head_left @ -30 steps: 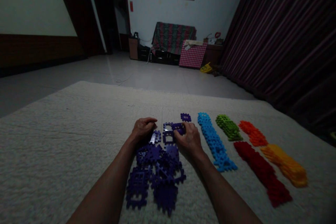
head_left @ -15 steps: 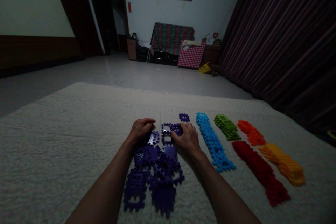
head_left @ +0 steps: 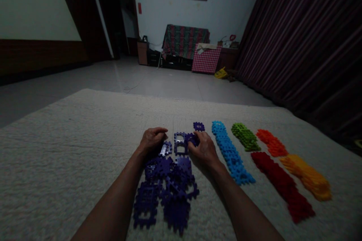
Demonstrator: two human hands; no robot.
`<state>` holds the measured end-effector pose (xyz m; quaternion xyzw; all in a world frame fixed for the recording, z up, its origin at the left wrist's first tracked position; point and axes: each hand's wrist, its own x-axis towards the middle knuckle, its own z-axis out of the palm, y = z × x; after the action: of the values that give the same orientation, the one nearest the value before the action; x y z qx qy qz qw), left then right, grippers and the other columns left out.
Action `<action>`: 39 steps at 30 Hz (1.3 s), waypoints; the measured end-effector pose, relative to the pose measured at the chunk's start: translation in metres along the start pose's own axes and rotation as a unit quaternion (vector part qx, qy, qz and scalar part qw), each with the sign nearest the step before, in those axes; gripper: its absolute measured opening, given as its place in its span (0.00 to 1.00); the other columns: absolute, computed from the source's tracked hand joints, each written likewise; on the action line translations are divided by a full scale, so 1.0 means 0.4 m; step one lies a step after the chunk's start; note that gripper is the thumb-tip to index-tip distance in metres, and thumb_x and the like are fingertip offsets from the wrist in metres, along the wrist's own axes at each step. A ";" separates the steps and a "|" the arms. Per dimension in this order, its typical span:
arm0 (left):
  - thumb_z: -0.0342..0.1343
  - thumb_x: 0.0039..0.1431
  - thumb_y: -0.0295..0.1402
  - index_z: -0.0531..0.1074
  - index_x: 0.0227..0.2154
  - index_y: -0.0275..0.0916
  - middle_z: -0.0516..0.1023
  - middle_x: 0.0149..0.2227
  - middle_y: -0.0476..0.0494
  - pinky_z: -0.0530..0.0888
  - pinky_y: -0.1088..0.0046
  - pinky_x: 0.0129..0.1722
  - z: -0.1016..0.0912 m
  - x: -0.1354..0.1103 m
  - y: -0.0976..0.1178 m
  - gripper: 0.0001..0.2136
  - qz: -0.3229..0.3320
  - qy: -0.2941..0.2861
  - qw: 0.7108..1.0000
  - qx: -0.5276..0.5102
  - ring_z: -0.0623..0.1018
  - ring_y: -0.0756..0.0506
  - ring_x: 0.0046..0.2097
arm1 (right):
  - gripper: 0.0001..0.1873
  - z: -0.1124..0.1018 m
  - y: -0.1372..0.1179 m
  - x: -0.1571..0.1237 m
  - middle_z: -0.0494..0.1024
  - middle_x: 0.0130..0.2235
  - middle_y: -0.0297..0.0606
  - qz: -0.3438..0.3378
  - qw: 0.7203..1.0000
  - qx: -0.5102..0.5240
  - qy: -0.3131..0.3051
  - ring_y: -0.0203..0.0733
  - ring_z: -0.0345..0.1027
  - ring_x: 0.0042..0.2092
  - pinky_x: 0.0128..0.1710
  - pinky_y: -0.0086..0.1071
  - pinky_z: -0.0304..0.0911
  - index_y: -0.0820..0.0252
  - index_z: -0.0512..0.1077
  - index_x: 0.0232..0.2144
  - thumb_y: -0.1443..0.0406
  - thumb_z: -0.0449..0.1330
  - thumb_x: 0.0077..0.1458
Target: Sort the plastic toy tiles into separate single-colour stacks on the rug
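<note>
My right hand (head_left: 204,147) has thumb and fingers closed on a purple notched plastic building tile (head_left: 190,138), just right of a purple tile with two square openings (head_left: 180,148). My left hand (head_left: 152,139) rests on the mat with its fingers curled together; whatever they may hold is hidden. Close under it lies a shiny purple tile (head_left: 165,149). A heap of purple tiles (head_left: 172,184) spreads between my forearms, some overlapping. One more purple tile (head_left: 198,125) lies by itself beyond my right hand.
To the right, overlapping rows of blue tiles (head_left: 230,150), green tiles (head_left: 244,137), orange tiles (head_left: 271,143), red tiles (head_left: 283,184) and yellow tiles (head_left: 307,175) lie on the pale mat (head_left: 85,139). A dark curtain (head_left: 305,45) hangs at the right; draped furniture (head_left: 185,41) stands by the far wall.
My right hand has shifted slightly to the right with the purple tile, away from the tile with two openings. My left hand stays where it was.
</note>
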<state>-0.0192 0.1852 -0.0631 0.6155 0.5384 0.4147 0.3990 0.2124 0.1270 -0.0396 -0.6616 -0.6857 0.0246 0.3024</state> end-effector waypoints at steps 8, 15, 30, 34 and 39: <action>0.55 0.49 0.35 0.82 0.40 0.37 0.84 0.32 0.41 0.72 0.73 0.32 -0.002 -0.003 0.012 0.17 0.010 -0.004 1.000 0.001 0.79 0.46 0.32 | 0.19 -0.006 0.027 0.007 0.76 0.44 0.48 0.026 0.999 -0.007 0.031 0.49 0.69 0.47 0.51 0.38 0.62 0.65 0.73 0.48 0.63 0.56 0.55; 0.54 0.50 0.35 0.82 0.40 0.37 0.84 0.32 0.42 0.72 0.73 0.31 -0.002 -0.013 0.029 0.17 0.004 0.001 1.000 0.018 0.78 0.47 0.31 | 0.20 -0.046 -0.006 -0.004 0.74 0.47 0.46 0.008 0.993 -0.060 -0.102 0.49 0.66 0.50 0.50 0.36 0.61 0.60 0.74 0.46 0.59 0.61 0.52; 0.54 0.50 0.34 0.81 0.40 0.37 0.84 0.32 0.43 0.70 0.75 0.30 0.002 -0.003 0.007 0.16 0.003 -0.006 1.000 -0.012 0.78 0.48 0.30 | 0.24 -0.039 -0.012 -0.012 0.71 0.48 0.47 0.021 0.995 -0.050 -0.088 0.50 0.66 0.50 0.50 0.38 0.62 0.61 0.70 0.51 0.60 0.60 0.51; 0.55 0.50 0.34 0.81 0.40 0.38 0.84 0.32 0.43 0.72 0.74 0.32 0.000 -0.008 0.016 0.16 0.001 -0.005 1.000 -0.002 0.79 0.47 0.32 | 0.28 -0.065 0.016 0.052 0.72 0.46 0.49 0.034 0.996 -0.047 -0.070 0.50 0.68 0.49 0.51 0.36 0.63 0.65 0.71 0.52 0.61 0.62 0.48; 0.54 0.51 0.34 0.81 0.40 0.37 0.84 0.32 0.42 0.72 0.73 0.32 -0.003 -0.015 0.035 0.16 0.004 -0.005 1.000 0.005 0.79 0.46 0.31 | 0.30 -0.086 0.051 0.179 0.69 0.49 0.50 0.047 0.985 -0.109 -0.125 0.49 0.67 0.51 0.52 0.34 0.62 0.67 0.71 0.52 0.64 0.66 0.45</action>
<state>-0.0161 0.1777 -0.0502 0.6220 0.5362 0.4100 0.3969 0.2501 0.1830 0.0069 -0.7141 -0.6847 0.0464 0.1385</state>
